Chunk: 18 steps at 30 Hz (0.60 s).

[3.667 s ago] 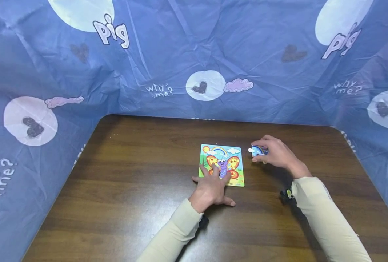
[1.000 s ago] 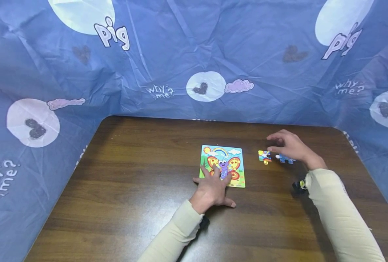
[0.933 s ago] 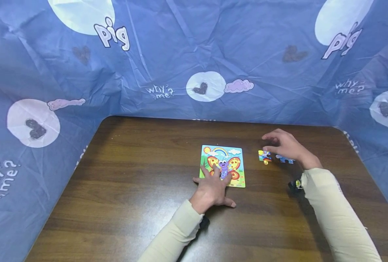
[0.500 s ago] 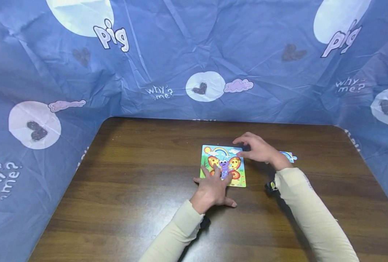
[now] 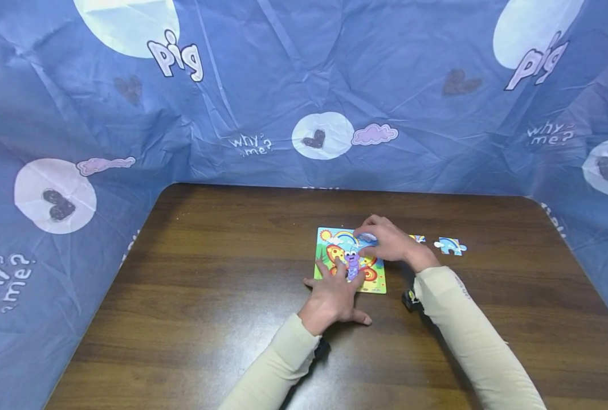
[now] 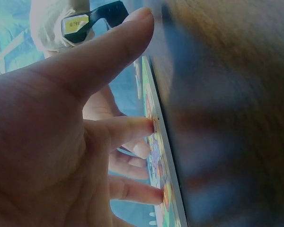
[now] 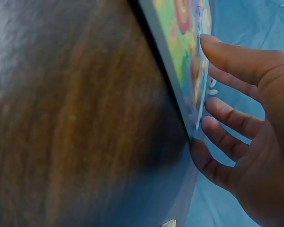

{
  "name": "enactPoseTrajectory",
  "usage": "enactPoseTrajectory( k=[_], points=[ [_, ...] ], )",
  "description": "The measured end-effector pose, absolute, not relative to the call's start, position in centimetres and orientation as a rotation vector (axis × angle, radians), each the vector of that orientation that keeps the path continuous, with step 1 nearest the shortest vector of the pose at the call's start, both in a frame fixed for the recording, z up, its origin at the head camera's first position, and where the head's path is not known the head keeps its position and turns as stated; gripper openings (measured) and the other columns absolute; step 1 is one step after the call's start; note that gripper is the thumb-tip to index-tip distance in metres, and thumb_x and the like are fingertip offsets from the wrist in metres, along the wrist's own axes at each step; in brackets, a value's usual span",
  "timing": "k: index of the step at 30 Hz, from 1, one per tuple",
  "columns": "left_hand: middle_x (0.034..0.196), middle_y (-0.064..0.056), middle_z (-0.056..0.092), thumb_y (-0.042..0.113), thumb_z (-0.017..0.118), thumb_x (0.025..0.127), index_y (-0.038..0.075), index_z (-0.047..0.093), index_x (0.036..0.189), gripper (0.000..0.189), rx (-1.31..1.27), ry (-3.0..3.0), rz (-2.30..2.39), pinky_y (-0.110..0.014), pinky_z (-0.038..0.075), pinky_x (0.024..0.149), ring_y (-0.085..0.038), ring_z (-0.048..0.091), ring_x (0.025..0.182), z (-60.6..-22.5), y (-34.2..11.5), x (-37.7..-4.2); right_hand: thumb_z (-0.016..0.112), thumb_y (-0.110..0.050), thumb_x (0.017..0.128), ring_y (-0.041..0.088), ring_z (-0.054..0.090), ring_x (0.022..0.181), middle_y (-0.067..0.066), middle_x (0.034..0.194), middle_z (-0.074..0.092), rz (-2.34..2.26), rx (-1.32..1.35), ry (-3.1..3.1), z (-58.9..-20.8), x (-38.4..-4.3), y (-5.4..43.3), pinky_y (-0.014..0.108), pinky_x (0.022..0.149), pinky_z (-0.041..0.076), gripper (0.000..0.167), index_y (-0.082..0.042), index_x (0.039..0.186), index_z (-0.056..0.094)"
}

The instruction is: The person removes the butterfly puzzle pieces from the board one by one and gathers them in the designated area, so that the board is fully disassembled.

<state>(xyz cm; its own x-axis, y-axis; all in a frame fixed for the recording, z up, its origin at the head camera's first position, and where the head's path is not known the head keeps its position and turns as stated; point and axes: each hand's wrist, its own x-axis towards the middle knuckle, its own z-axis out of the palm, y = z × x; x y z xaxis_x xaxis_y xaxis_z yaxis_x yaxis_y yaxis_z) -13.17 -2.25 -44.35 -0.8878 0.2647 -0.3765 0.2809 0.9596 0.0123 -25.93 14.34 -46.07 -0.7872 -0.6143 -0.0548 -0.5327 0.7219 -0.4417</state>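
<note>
A square butterfly jigsaw puzzle (image 5: 321, 236) lies on the table, showing a sun, rainbow and clouds. My left hand (image 5: 331, 296) rests on its lower part with fingers spread; in the left wrist view, fingertips (image 6: 149, 126) touch the picture. My right hand (image 5: 390, 240) reaches over the upper right corner, its thumb and fingers bent and apart around a cloud. In the right wrist view, my right thumb (image 7: 217, 49) and fingertips meet the puzzle's face and edge. Right of the board lie a rainbow puzzle piece (image 5: 449, 246) and a yellow puzzle piece (image 5: 417, 238), partly hidden by the right hand.
The brown wooden table (image 5: 206, 273) has rounded far corners. A blue printed cloth (image 5: 262, 102) hangs behind it and along both sides. A black wrist device (image 5: 411, 300) sits under the right sleeve, close over the table.
My right hand set the rainbow piece down on the right, then moved left to the puzzle's upper right corner and lowered its fingertips there. The left hand has stayed on the puzzle.
</note>
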Motion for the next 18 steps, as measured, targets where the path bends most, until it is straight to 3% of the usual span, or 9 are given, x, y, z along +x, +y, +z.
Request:
enactPoseTrajectory(
  k=[18],
  points=[
    [0.163,-0.017,0.029,0.081,0.069,0.069,0.043,0.030,0.155,0.101,0.387,2.737,-0.061,-0.070,0.051,0.092,-0.057,0.032,0.144,-44.23,-2.18,-13.08,0.077,-0.042,0.085,0.033,0.053,0.109,0.017,0.120,0.059,-0.427,-1.009,2.768,-46.17,-26.23,14.04,0.049,0.091,0.052,0.045,-0.014,0.119,0.069]
  ],
)
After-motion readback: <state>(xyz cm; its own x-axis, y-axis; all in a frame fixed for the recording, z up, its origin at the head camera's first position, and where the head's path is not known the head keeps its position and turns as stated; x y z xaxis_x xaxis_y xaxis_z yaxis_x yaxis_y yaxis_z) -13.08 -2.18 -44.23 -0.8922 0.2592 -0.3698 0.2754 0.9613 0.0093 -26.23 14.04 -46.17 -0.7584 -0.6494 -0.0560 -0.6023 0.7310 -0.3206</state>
